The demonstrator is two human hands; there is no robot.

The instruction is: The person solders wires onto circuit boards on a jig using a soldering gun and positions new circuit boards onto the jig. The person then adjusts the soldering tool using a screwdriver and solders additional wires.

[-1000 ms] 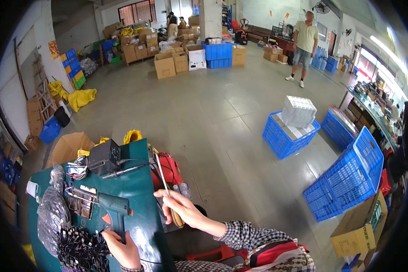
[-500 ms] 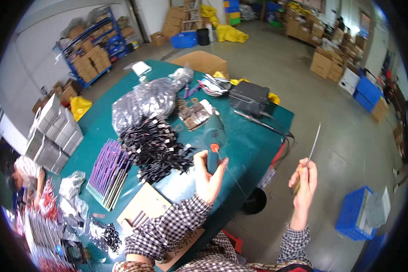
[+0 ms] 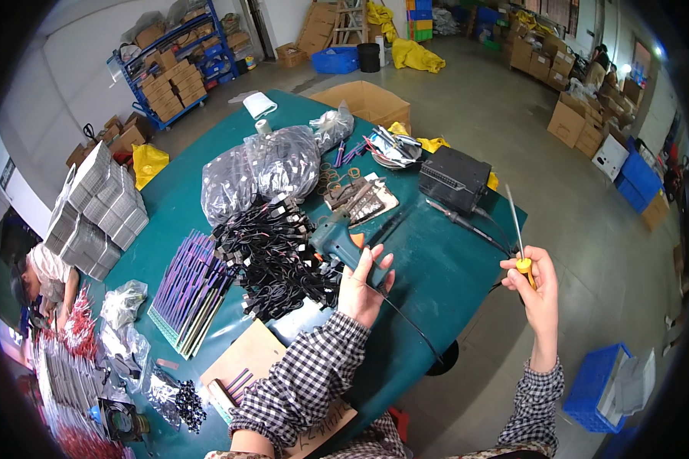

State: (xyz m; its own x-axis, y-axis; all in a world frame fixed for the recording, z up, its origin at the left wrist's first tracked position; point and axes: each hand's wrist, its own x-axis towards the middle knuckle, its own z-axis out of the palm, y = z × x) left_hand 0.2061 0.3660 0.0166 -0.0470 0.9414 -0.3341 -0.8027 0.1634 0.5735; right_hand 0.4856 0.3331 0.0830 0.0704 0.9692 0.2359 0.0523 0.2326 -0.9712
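My left hand [image 3: 361, 297] is closed loosely round the handle of a teal glue gun [image 3: 337, 239] with an orange trigger. The gun tilts to the left over the edge of a heap of black cables [image 3: 272, 256], and its cord trails to the right. Raised off the table's right side, my right hand [image 3: 536, 287] grips a screwdriver [image 3: 524, 266] by its yellow handle, the thin metal shaft pointing up. A dark-stained pad [image 3: 364, 200] lies beyond the gun's nozzle.
The green table [image 3: 429, 306] carries a black station box [image 3: 455, 180] with a corded iron [image 3: 467, 223], bagged parts [image 3: 264, 168], purple strips [image 3: 191, 279] and a cardboard sheet [image 3: 241, 356]. A blue crate [image 3: 595, 386] stands at right. Another person [image 3: 50, 279] works at far left.
The glue gun has tipped from pointing away to leaning left, nearer the cables. My right hand has moved right and up with the screwdriver. The whole view has shifted slightly.
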